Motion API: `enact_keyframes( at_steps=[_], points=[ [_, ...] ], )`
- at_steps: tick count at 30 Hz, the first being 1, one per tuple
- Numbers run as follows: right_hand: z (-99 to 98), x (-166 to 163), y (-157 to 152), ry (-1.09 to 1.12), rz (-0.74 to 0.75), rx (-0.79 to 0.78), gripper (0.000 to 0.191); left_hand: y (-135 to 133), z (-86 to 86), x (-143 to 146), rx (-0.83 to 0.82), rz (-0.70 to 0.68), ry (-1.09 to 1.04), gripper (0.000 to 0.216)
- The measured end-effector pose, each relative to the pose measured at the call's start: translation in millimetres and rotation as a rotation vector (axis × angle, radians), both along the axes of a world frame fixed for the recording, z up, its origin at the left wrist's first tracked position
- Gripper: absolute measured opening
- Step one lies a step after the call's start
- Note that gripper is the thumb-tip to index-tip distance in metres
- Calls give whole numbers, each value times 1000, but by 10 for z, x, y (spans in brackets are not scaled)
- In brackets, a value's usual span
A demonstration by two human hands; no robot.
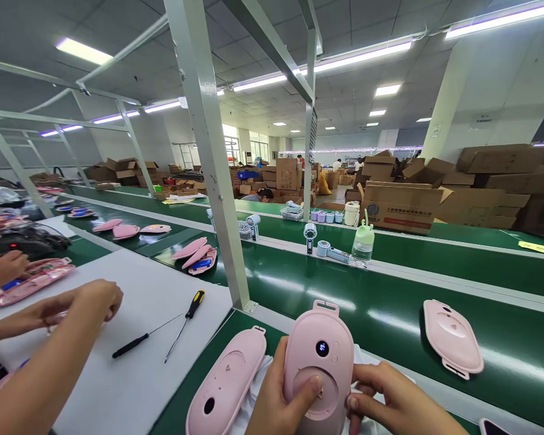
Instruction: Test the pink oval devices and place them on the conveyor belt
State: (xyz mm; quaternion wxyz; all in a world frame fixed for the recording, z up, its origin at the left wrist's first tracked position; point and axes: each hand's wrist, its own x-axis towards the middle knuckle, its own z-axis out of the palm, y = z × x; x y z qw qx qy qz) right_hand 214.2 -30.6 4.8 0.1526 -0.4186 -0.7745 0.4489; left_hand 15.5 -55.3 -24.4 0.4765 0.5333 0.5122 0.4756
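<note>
I hold an oval pink plastic device with a small round display [318, 356] upright over the green conveyor tabletop [390, 314] — my left hand [278, 402] wraps its left side, fingers closed, thumb on its front disc. My right hand [396, 402] pinches its lower right edge. A second pink oval shell [226, 386] lies just left — on white cloth [258, 386].

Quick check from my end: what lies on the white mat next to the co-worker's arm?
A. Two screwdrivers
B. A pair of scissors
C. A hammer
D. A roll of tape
A: two slim screwdrivers lie on the white mat, one with a black handle and one with a black and yellow handle; no other tool shows on it.
</note>
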Motion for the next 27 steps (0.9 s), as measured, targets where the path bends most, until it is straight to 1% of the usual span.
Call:
enact_keyframes(
  at_steps=[3, 6, 15, 18, 21, 24, 27],
  points=[
    [-4, -1, 7, -1, 0, -10, 31, -1, -2, -1, -11, -3, -15, 55],
    [6, -6, 18, -12, 6, -14, 31, -1, 10, 2, -10, -7, -45, 53],
    [14, -53, -3, -25, -18, -19, 29, 15, 34, -1, -22, -6, -5, 47],
    [38, -45, -29, -10, -21, -17, 31, 2, 49, 3, -14, -19, 6, 47],
    [49, -51, -56, -31, -16, -17, 29, 5, 60, -34, -21, -57, -3, 48],
    [-67, -116, -61, -49, -2, 8, 24, 34, 96, -143, -54, -112, 21, 50],
    [-299, -204, -45, -83, 76, 1, 22, 47, 186, -280, -71, -157, 139, 44]
  ],
)
